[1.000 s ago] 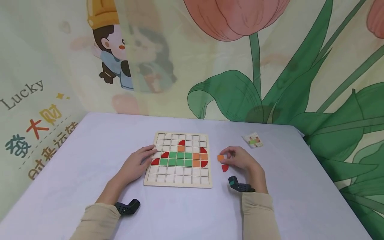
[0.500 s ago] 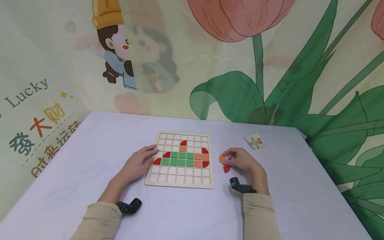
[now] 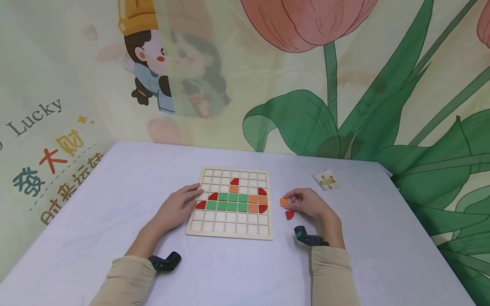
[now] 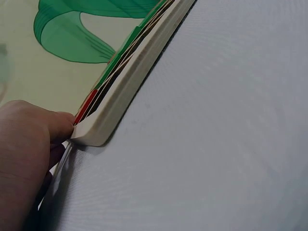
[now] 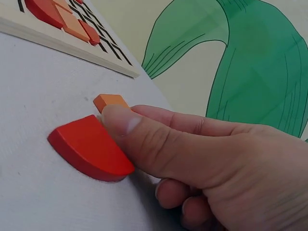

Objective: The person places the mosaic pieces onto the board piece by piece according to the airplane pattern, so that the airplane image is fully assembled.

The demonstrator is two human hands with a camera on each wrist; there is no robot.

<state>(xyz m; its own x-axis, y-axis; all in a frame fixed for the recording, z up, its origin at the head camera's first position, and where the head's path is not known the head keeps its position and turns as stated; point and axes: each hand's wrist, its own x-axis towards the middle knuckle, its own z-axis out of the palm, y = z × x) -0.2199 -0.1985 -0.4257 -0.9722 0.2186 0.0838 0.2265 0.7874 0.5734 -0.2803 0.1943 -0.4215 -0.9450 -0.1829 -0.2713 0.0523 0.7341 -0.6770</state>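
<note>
A wooden grid board (image 3: 229, 229) lies on the table, with green squares, orange squares and red quarter-round tiles in its cells. My left hand (image 3: 179, 209) rests at its left edge with fingers extended. The left wrist view shows the thumb touching the rim near a corner. To the right of the board, my right hand (image 3: 308, 202) pinches an orange square tile (image 3: 284, 202) between thumb and forefinger. In the right wrist view the thumb partly hides this tile. A loose red quarter-round tile (image 5: 91, 149) lies on the cloth just below the thumb.
A small pattern card (image 3: 326, 180) with a coloured grid picture lies at the back right of the white-covered table (image 3: 245, 276). Behind the table hangs a printed backdrop (image 3: 283, 119) with tulips and cartoon figures.
The whole head view has shifted slightly, so everything appears a little further right. Both hands keep their places, the right still pinching the orange square tile beside the board.
</note>
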